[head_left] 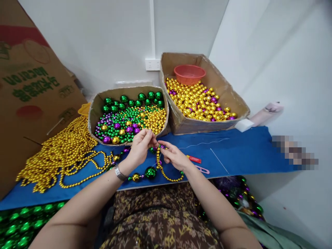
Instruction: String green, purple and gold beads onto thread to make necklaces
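Close together above the blue cloth, my two hands meet at the end of a bead strand (158, 162). My left hand (140, 147), with a watch (120, 172) on its wrist, is closed in a pinch; what lies between its fingertips is too small to make out. The fingers of my right hand (174, 156) pinch the strand near small green and purple beads. Gold beads hang down from there and curve onto the cloth. A large green bead (150, 172) and a gold bead (135, 177) on a mixed string lie below my hands.
A box (89, 117) of mixed beads and a larger box (204, 127) of gold beads with a red basin (190, 74) stand behind. Gold bead strands (62, 152) pile up at left. A needle (219, 160), pink scissors (203, 169) and a red-yellow tube (194, 159) lie right.
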`<move>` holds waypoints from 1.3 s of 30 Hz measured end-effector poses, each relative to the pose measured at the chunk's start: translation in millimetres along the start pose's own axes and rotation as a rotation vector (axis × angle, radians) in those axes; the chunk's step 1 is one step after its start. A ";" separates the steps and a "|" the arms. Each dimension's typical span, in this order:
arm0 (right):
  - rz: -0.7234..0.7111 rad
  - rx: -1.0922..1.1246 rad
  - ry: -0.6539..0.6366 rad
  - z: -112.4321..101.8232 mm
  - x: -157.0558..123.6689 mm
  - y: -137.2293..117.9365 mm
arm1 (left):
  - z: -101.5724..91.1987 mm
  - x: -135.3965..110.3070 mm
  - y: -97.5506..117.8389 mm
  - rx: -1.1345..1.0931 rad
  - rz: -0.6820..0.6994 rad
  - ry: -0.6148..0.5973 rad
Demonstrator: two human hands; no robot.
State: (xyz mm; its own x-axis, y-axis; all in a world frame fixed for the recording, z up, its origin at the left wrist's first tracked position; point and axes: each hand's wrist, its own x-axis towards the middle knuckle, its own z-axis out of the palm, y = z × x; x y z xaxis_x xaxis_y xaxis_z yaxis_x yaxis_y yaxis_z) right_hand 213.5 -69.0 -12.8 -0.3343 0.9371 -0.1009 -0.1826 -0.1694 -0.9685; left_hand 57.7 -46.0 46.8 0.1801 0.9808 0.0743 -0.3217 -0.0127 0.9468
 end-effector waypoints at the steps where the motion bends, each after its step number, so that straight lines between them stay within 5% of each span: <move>1: 0.036 0.066 -0.007 1.9 0.9 1.1 | -1.0 -0.4 -1.4 0.028 0.023 -0.010; 10: 0.166 0.506 0.252 12.1 -13.6 -18.2 | -8.6 -6.9 -9.3 0.512 0.376 -0.097; 16: 0.341 0.822 0.157 28.1 -20.1 -25.0 | -9.5 -12.8 -21.9 0.741 0.652 -0.179; 20: 0.331 0.827 0.063 32.9 -20.2 -18.1 | -10.8 -15.4 -25.2 0.755 0.725 -0.229; 24: 0.170 0.441 0.026 25.5 -21.2 -10.9 | -11.9 -18.2 -18.8 0.751 0.686 -0.215; 29: -0.305 -0.734 0.322 4.6 -22.2 -1.2 | -7.2 -17.9 -10.5 0.696 0.442 -0.181; 31: -0.495 -1.048 0.405 -5.3 -19.2 1.4 | -4.1 -13.4 -9.5 0.639 0.351 -0.180; 34: -0.634 -1.191 0.396 -18.9 -9.7 1.2 | 0.0 -1.7 -9.4 0.597 0.217 -0.212; 39: -0.611 -1.157 0.247 -31.6 8.9 -8.6 | 0.9 18.3 -7.4 0.599 0.002 -0.359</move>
State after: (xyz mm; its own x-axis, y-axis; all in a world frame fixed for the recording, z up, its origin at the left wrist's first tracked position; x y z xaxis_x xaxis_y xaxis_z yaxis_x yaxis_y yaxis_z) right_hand 241.2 -49.5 -12.6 -0.2821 0.8207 0.4969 0.6847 0.5350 -0.4950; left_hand 64.2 -28.1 41.5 0.5097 0.8568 0.0777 0.2267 -0.2209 0.9486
